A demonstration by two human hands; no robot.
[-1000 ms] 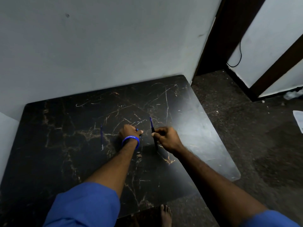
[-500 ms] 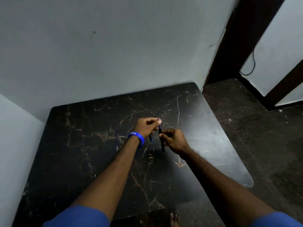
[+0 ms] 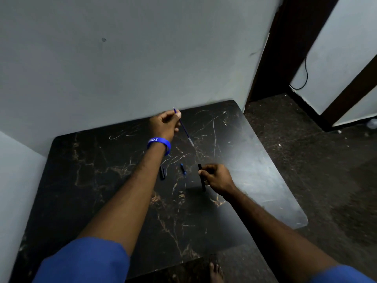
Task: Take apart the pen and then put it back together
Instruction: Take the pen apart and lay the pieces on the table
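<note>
Now left hand (image 3: 163, 124) raised over the far table (image 3: 102, 190), pinching thin blue refill (image 3: 184, 128); right hand (image 3: 216, 178) closed around black barrel (image 3: 202, 177). Two small pen pieces (image 3: 163, 172) lying on the tabletop between.

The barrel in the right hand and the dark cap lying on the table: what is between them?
In the head view, one small blue piece lies between barrel and cap.

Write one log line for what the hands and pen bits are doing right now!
stage: pen apart | left hand: holds refill | right hand: holds black barrel | table: two small parts
</note>
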